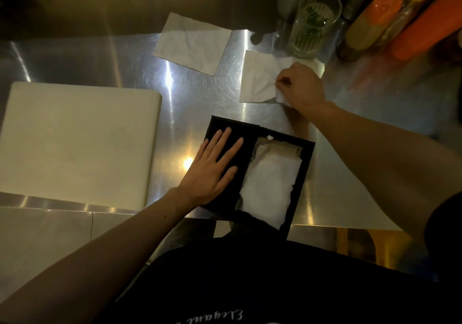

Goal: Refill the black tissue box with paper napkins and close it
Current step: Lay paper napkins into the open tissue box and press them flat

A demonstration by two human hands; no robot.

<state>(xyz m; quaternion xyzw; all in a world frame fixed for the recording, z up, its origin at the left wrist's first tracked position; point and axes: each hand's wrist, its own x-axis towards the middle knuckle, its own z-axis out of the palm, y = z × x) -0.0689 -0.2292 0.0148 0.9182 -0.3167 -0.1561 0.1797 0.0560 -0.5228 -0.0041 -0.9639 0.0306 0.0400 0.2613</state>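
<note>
The box [260, 173] sat at the near edge of the steel counter [125, 56], its near corner overhanging the edge. The left hand [212, 168] lay flat and open on the closed left part of the lid, fingers spread, gripping nothing. The right part stood uncovered, with white napkins [268, 186] showing inside (ragged at the edges, count not readable). Risk, as judged: pressure from the flat hand near the overhang could tip or slide the box off the counter; ragged napkin edges could catch under the lid and stop it closing flush. Beyond the box, the right hand [302, 86] was closed in a pinch on the near corner of a loose napkin [257, 81] lying on the counter. A one-corner pinch could tear the thin sheet, or let it unfold and crumple on the way in. Farther off lay a second napkin [192, 43], untouched, well apart from both hands. Counts: one box, two loose napkins, one pale board [77, 143] at left, one ribbed glass [312, 23] at far right, about three squeeze bottles [375, 21] beside it (blurred; count uncertain).
</note>
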